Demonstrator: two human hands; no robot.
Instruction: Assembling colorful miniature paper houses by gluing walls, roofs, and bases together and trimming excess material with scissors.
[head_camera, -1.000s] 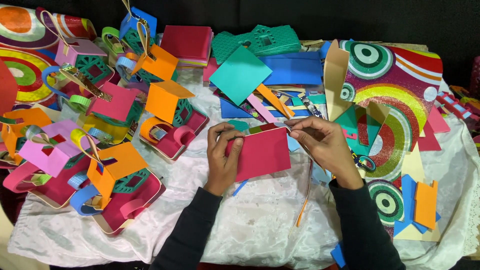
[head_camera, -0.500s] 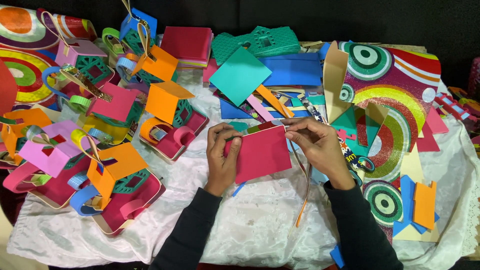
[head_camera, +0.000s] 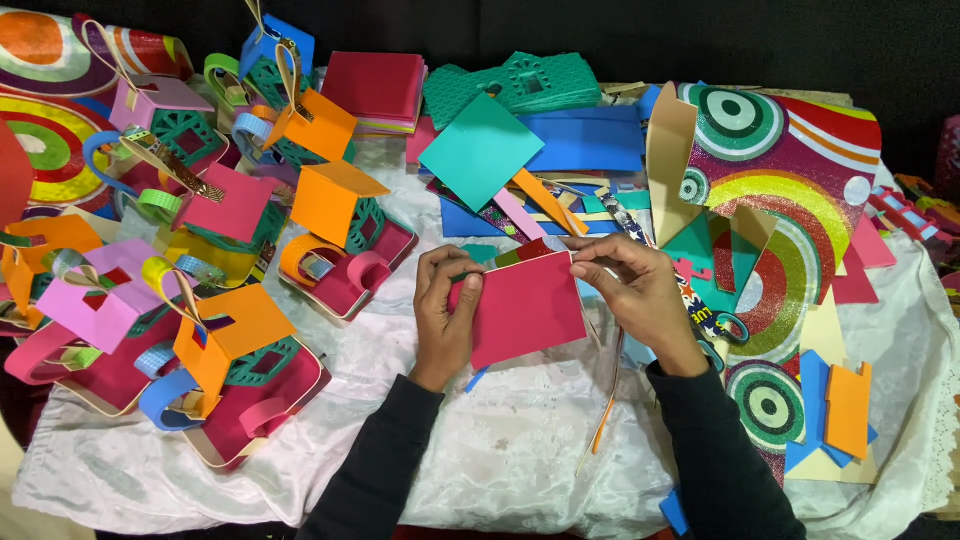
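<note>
Both hands have shifted only slightly since the earlier frames, and the pink sheet (head_camera: 525, 308) sits a little more level between them. Left hand (head_camera: 445, 312) pinches the sheet's left edge, fingers curled closed over it. Right hand (head_camera: 640, 290) pinches the top right corner between thumb and fingertips. An orange strip (head_camera: 606, 410) hangs down below the right hand, over the white cloth (head_camera: 500, 450) on the bench. Just beyond the hands lie a teal square (head_camera: 480, 150) and blue sheets (head_camera: 585, 140). Left of the left hand stand small foam houses (head_camera: 340, 235) in orange, pink and green.
</note>
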